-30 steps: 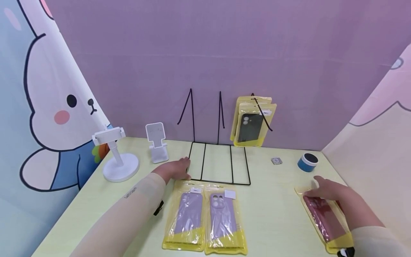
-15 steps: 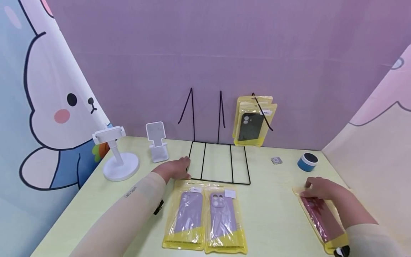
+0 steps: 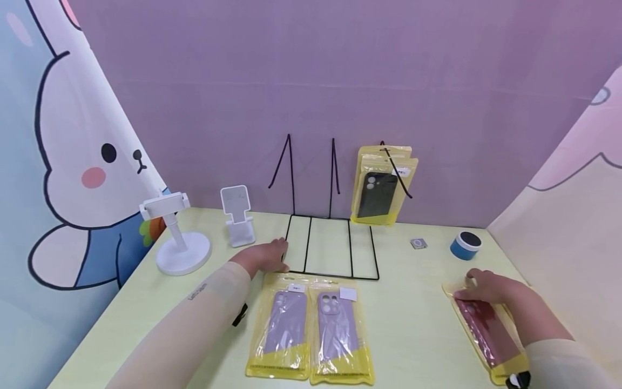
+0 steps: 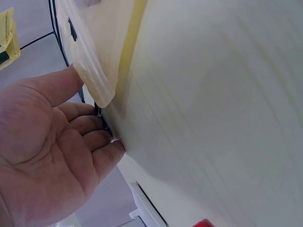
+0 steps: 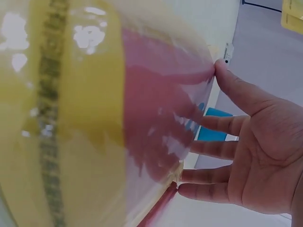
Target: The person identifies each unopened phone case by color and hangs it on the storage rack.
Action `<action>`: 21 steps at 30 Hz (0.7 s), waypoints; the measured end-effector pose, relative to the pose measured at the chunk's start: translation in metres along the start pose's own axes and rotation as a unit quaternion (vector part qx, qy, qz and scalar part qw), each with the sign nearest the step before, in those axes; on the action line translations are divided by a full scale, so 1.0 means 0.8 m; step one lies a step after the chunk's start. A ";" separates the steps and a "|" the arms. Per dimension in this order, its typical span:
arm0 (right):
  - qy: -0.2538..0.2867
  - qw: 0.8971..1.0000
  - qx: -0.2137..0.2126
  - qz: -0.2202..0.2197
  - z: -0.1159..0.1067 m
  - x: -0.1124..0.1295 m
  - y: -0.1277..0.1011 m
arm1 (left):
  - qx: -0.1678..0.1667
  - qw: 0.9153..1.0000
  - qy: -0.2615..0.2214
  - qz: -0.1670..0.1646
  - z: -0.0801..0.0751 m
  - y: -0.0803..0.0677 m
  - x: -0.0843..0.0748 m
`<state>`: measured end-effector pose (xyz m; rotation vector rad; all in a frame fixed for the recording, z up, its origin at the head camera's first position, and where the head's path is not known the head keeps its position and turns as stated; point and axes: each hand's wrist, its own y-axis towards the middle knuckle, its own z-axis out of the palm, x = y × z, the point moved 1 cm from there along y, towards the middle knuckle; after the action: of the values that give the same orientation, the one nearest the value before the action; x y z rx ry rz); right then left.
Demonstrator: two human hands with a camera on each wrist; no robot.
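At the left front corner of a black wire display rack (image 3: 350,248), my left hand (image 3: 264,255) holds the frame with its fingers at the wire. In the left wrist view, the thumb touches the corner of a clear packet (image 4: 90,61). My right hand (image 3: 495,292) grips the upper end of a yellow-edged packet with a dark red phone case (image 3: 493,337). In the right wrist view, thumb and fingers take opposite edges of that packet. Two packets with purple phone cases, left (image 3: 286,324) and right (image 3: 338,327), lie side by side before the rack.
Packets with a black phone case (image 3: 378,194) in front hang on the rack's right hook. A round-based white phone stand (image 3: 182,256) and a folding stand (image 3: 238,219) are at left. A small square piece (image 3: 418,243) and a blue jar (image 3: 461,249) stand at right.
My right hand has drawn its fingers in on the red case's packet and shifted slightly left with it. The hanging packets sway a little. My left hand stays at the rack corner.
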<state>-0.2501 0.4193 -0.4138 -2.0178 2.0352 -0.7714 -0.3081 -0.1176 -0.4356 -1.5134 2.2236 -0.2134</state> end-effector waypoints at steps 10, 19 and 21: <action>-0.048 0.997 -0.050 -0.014 0.006 0.012 0.006 | 0.000 1.000 -0.006 0.000 0.000 0.000 0.002; -0.069 0.996 -0.053 -0.013 0.013 0.026 0.013 | 0.003 1.000 -0.015 0.000 -0.001 -0.002 0.000; -0.061 0.997 -0.046 -0.015 0.013 0.028 0.012 | 0.002 1.000 -0.010 0.002 -0.002 -0.004 -0.002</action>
<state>-0.2557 0.3947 -0.4218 -2.0931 2.0123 -0.5547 -0.3058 -0.1175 -0.4325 -1.5023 2.2099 -0.1994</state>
